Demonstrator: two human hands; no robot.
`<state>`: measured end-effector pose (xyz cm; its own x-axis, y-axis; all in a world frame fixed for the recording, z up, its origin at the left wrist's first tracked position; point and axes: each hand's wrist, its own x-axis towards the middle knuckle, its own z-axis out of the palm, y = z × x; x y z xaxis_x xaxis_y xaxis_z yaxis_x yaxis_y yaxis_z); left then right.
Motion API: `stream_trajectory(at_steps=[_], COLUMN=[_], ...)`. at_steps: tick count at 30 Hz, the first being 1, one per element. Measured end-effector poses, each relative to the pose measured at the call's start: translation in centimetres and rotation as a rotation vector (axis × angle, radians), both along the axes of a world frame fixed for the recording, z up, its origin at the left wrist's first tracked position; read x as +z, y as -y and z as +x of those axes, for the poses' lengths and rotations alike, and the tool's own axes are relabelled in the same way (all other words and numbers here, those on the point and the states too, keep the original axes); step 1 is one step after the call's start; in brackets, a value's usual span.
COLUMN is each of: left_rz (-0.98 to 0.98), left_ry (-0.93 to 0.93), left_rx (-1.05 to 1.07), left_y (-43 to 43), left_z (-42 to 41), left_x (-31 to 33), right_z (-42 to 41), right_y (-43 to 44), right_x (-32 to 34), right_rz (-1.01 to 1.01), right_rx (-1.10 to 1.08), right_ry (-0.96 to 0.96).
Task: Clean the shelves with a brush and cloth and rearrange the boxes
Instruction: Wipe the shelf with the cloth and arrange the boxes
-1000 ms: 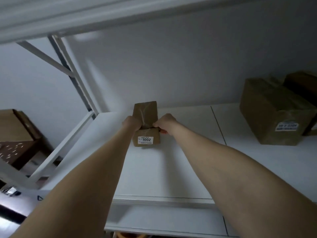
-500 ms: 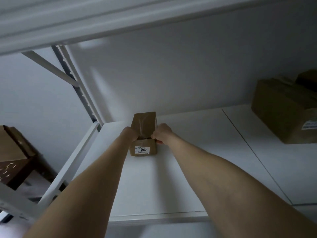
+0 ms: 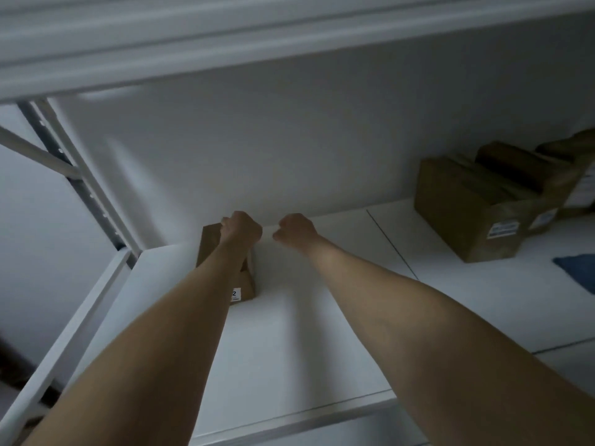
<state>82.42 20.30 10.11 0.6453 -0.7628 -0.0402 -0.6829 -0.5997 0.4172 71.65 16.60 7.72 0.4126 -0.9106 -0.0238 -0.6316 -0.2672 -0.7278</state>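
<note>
Both bare arms reach straight out over the white shelf board [image 3: 289,342], the left hand [image 3: 240,229] fisted over the small brown cardboard box [image 3: 211,243] beneath it, the right hand [image 3: 294,231] loosely curled, holding nothing, just beside.

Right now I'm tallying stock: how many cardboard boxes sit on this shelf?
3 visible: a small box under the left hand, and a large box and another at right. More may continue off-frame.

Both arms stretched fwd, forearms bare. L hand [image 3: 242,227] loosely fisted, knuckles up. R hand [image 3: 294,231] just beside it, fingers curled in, gripping nothing.
</note>
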Motion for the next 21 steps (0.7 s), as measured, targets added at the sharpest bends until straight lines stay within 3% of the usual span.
stream_trajectory(at_steps=[11,16,21], left_rz=[-0.076,-0.129,-0.144], left_ry=[-0.057,-0.428,-0.664], left_rx=[-0.392,-0.455,-0.416], left_y=[8.9,11.1,12.6], left_z=[-24.8,-34.1,-39.0], left_x=[2.8,2.7,1.5], right_z=[-22.3,-31.8,-38.8], right_y=[6.6,10.3,12.3], right_x=[4.8,4.9,3.5], right_rz=[-0.189,-0.282,-0.046], right_rx=[-0.404,-0.597,-0.747], right_ry=[0.124,0.002,-0.018])
